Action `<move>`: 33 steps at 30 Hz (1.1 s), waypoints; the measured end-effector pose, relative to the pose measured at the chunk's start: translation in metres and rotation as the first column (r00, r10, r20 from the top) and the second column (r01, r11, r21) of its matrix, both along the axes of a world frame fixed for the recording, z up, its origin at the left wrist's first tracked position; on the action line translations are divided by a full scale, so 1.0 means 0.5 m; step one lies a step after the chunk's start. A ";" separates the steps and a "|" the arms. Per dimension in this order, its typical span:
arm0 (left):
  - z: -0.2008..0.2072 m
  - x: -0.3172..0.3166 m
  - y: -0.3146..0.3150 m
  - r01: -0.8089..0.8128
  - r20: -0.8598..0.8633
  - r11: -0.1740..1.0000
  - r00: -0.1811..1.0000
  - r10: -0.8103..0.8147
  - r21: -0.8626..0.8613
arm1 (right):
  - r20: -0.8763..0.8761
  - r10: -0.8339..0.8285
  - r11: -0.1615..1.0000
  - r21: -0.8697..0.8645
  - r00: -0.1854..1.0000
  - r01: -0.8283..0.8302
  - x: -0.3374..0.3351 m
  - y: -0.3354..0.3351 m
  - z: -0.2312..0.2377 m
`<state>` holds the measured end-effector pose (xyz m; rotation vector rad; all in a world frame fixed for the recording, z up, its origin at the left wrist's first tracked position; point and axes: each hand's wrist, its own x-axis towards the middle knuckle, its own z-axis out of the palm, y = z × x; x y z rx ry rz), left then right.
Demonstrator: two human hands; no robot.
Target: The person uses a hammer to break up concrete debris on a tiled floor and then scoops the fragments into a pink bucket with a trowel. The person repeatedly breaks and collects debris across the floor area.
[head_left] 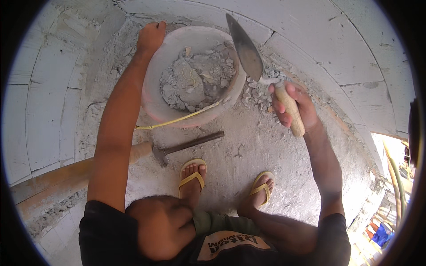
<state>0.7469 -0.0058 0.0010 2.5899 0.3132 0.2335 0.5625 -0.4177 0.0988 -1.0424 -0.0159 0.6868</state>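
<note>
My right hand (299, 104) grips a pointed trowel (248, 51) by its wooden handle, the blade raised and tilted toward the far wall. Beneath the blade, a heap of grey rubble (255, 95) lies along the wall beside a round, dust-covered basin (153, 95). Broken chunks, dust and a thin pale cord (191, 75) are inside the basin. A yellow rope (179, 119) runs along its near side. At the basin's far left rim my left hand (151, 37) is closed; its fingertips are hidden, so what it holds cannot be made out.
A hammer (191, 142) with a long metal head lies on the dusty floor (235, 150) near my sandalled feet. Wooden boards (55, 181) lie at the left. Pale block walls (324, 53) curve round the far side and left. Poles (394, 181) stand outside an opening at right.
</note>
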 end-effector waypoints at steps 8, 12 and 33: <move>-0.015 0.040 0.036 -0.013 0.003 0.999 1.000 0.013 0.036 | -0.144 -0.105 0.889 -0.457 0.984 0.028 -0.080 -0.157 -0.100; -0.045 0.068 0.073 0.010 0.000 0.994 1.000 -0.010 0.113 | -0.495 0.215 0.867 -0.299 0.842 -0.397 -0.161 -0.062 -0.208; -0.091 0.072 0.168 -0.005 0.093 0.996 0.996 -0.003 0.088 | -0.384 0.277 0.813 -0.395 0.881 -0.427 -0.108 -0.060 -0.268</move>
